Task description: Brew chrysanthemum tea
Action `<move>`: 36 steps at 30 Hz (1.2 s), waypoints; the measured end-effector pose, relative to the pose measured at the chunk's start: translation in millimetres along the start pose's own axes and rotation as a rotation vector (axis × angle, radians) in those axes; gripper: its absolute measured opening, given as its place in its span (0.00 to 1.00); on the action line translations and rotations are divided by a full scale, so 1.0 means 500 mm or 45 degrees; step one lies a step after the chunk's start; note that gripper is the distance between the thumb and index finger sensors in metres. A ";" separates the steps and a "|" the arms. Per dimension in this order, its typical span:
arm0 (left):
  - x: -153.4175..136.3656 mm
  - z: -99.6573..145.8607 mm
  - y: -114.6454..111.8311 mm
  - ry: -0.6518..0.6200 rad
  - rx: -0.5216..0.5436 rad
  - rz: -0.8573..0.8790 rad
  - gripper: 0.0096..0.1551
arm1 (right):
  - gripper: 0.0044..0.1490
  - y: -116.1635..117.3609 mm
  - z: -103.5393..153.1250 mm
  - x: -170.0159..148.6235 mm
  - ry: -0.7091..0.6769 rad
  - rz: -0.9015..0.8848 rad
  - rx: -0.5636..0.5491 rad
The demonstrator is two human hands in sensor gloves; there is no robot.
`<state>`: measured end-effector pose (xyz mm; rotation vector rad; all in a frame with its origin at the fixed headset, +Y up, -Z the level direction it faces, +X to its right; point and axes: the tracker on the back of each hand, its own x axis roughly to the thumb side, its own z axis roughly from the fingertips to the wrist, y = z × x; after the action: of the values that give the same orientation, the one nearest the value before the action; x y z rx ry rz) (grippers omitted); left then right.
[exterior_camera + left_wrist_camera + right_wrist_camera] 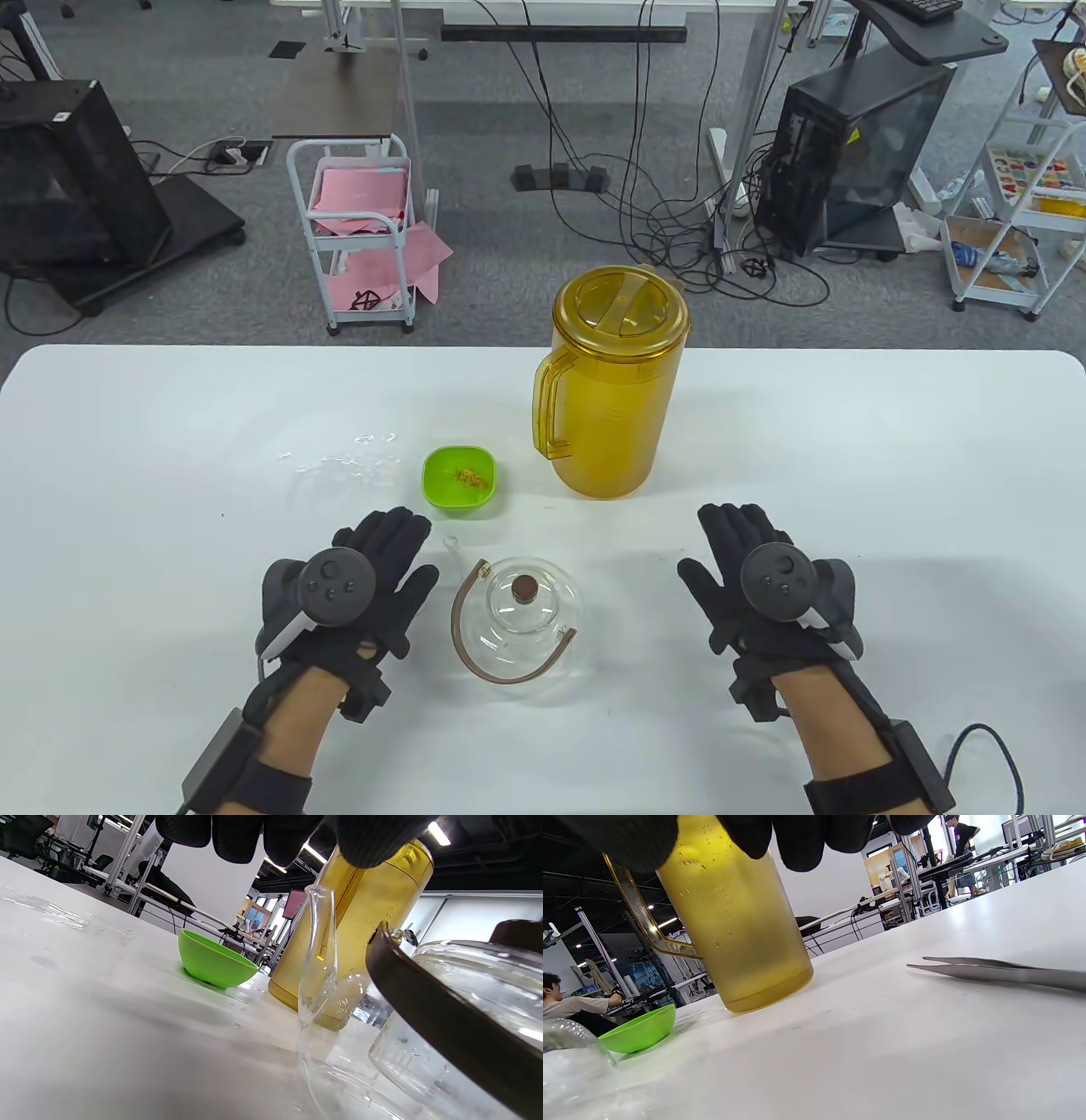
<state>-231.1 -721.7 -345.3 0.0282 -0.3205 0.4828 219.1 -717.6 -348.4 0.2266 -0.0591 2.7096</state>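
Both my left hand [373, 577] and right hand [755, 577] rest flat and empty, flanking the lidded clear glass teapot [519, 615] at lower centre, ready to begin.

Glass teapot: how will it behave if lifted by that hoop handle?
The glass teapot looks thin-walled, so probably fragile and light. Its brown handle lies tilted, likely hinged, so the body may swing. The lid seems loose and could slip off.
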 end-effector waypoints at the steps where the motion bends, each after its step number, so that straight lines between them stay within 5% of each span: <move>1: 0.000 0.000 0.000 0.002 -0.004 0.000 0.39 | 0.49 0.001 0.000 0.000 -0.002 0.003 0.002; 36: -0.003 0.011 -0.001 0.007 -0.037 -0.003 0.40 | 0.49 0.020 0.011 0.044 -0.094 0.037 0.019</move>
<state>-233.6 -723.5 -340.3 -0.0009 -0.3217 0.4757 195.9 -718.4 -339.6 0.3326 -0.0644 2.7310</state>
